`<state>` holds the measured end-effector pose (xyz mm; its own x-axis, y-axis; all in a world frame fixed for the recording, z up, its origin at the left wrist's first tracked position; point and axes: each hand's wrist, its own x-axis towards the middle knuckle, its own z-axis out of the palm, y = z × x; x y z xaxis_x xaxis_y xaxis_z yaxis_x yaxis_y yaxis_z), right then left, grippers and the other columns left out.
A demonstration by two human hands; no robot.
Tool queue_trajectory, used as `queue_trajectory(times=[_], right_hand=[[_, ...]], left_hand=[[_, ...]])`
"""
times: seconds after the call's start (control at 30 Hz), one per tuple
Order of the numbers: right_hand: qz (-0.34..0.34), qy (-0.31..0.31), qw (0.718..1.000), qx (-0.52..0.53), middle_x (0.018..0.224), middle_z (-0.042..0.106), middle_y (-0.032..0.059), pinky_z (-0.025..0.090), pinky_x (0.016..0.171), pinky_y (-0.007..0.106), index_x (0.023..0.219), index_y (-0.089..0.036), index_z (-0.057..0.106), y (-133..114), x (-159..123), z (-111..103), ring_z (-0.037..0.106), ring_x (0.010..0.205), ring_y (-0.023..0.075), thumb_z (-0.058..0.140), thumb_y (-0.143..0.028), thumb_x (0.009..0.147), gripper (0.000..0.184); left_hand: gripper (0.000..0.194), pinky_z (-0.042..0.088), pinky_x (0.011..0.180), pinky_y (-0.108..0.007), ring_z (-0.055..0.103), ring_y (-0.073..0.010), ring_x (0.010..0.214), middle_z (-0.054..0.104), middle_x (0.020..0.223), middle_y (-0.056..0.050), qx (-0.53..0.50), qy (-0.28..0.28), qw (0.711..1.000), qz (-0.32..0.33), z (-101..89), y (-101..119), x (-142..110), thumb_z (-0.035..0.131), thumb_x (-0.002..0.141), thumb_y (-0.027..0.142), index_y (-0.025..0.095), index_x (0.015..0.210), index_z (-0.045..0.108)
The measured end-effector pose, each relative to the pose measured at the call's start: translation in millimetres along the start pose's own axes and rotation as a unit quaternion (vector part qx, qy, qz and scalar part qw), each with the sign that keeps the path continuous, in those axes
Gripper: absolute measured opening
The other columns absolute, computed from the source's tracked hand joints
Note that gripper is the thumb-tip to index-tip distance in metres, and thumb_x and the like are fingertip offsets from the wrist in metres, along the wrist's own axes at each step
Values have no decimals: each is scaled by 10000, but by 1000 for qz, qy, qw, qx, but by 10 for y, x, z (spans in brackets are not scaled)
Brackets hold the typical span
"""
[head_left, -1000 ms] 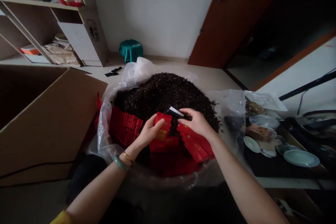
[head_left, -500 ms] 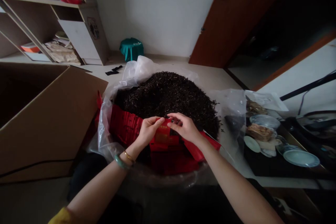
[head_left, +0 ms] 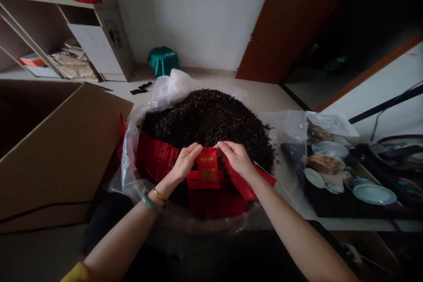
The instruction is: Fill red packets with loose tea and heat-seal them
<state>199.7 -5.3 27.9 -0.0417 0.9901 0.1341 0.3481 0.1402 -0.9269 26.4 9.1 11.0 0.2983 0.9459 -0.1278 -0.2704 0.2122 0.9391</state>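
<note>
Thumbs and fingers of the left hand (head_left: 185,161) and right hand (head_left: 236,158) pinched the top corners of a gold-lettered red packet (head_left: 209,168), above a clear plastic bag (head_left: 128,154) holding stacked red foil packets (head_left: 155,154) and dark loose-leaf tea (head_left: 214,114).

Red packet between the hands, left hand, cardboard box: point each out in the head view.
Red packet (head_left: 208,172): head view, on the gold patch on its front.
Left hand (head_left: 184,162): head view, on the back of the hand.
Cardboard box (head_left: 69,145): head view, on its outer side.
</note>
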Motion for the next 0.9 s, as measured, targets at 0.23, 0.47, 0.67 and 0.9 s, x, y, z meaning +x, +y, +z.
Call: queue_trajectory(times=[0.23, 0.47, 0.67, 0.9], right_hand=[[95, -3, 991, 95, 749, 664, 58, 418, 451, 210, 903, -160, 663, 210, 94, -145, 593, 593, 135, 444, -666, 792, 562], [51, -181, 945, -268, 786, 712, 39, 455, 664, 261, 854, -199, 703, 349, 24, -113, 638, 725, 172, 611, -317, 783, 166], [62, -253, 899, -351, 744, 725, 34, 453, 666, 258, 770, -198, 722, 241, -19, -135, 663, 722, 183, 651, -162, 731, 89], [59, -171, 951, -251, 729, 696, 16, 464, 635, 245, 882, -170, 700, 211, 23, -201, 637, 665, 143, 571, -63, 711, 240]], left_hand=[[361, 426, 458, -154, 527, -80, 527, 614, 638, 2, -414, 100, 896, 127, -446, 523, 80, 460, 889, 471, 170, 751, 603], [679, 357, 378, -204, 451, -94, 476, 696, 840, -79, -387, 49, 916, 91, -437, 495, 41, 365, 749, 779, 210, 917, 695], [392, 366, 424, -179, 499, -79, 494, 704, 764, -55, -183, -4, 982, 43, -286, 247, 97, 631, 730, 543, 176, 839, 716], [222, 487, 708, -255, 657, -181, 789, 744, 893, -40, 435, -100, 893, 62, -199, -20, 79, 651, 685, 193, 190, 887, 741]])
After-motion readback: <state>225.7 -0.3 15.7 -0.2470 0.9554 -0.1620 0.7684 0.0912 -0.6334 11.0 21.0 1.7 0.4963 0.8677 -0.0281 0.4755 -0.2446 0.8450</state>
